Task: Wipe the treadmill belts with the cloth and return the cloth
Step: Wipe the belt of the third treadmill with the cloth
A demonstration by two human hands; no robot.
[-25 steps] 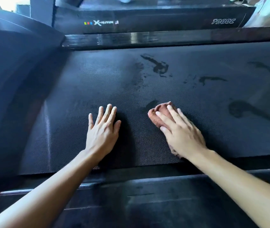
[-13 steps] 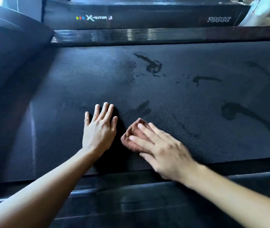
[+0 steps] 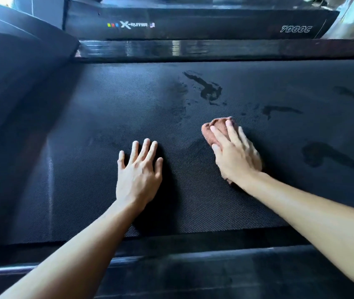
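Sweeping back up and to the right, the cloth (image 3: pixel 217 126) has left the spot just beside the left hand (image 3: pixel 138 171) where it lay half a second ago. It now sits right of centre in the frame, close to where it was a second ago. That reads as one full back-and-forth stroke, so the wiping looks to be in mid-course and not near its end. The right hand (image 3: pixel 234 156) presses the reddish-brown cloth flat against the treadmill belt (image 3: pixel 81 152), its fingers (image 3: pixel 219 134) stretched out straight over the bunched fabric rather than curled round it. The left hand has hardly moved; it lies palm down on the belt with fingers (image 3: pixel 145 147) spread and released, holding nothing, probably as a brace.

Counted: two hands, one cloth, one belt under them, and a second treadmill (image 3: pixel 193 24) along the top of the frame whose belt is out of view. Four dark wet streaks show on the belt: upper centre (image 3: pixel 209 90), just right of the cloth (image 3: pixel 279 109), far right (image 3: pixel 322 154), and a faint one at upper right (image 3: pixel 351 94). The stroke has not yet reached any of them.
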